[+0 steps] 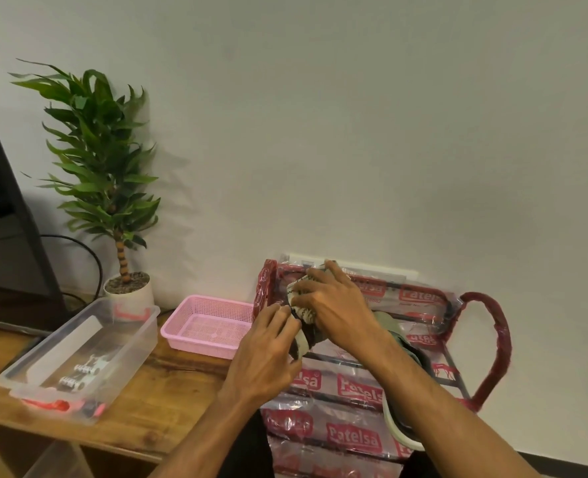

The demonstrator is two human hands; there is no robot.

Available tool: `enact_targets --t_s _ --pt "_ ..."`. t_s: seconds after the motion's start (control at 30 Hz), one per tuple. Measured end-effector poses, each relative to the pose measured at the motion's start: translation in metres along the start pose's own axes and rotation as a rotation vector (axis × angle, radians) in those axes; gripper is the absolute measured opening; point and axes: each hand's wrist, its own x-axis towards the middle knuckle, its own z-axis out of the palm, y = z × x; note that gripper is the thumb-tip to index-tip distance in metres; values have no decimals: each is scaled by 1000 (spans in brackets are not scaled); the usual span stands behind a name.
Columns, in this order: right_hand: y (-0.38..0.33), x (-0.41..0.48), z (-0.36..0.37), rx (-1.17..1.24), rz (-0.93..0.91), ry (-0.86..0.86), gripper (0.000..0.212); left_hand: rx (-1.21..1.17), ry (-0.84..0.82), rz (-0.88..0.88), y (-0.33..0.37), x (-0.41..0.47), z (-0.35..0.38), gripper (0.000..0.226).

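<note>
A clear plastic carry bag [354, 384] with red "Patelsa" print and red handles [492, 339] stands open against the wall. Over its mouth both hands hold a striped black-and-cream piece of knitted cloth [304, 334]. My left hand [268, 350] grips its lower part. My right hand [334, 305] curls over its upper part near the bag's far rim. A pale green sandal [397, 339] lies inside the bag under my right forearm, partly hidden.
A pink mesh basket [209, 326] sits left of the bag on the wooden shelf top [154, 401]. Further left lies a clear plastic box [78, 357] with small items and red clips. A potted plant [113, 188] and a dark screen [6, 229] stand behind.
</note>
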Motion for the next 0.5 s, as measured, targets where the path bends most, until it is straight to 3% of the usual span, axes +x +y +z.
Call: enact_targets --t_s 0.2,0.5 --pt "-6 21 5 -52 35 -109 20 78 -23 136 7 -9 8 65" --pt "-4 -29 4 73 22 97 29 -60 -31 5 2 -4 8 66"
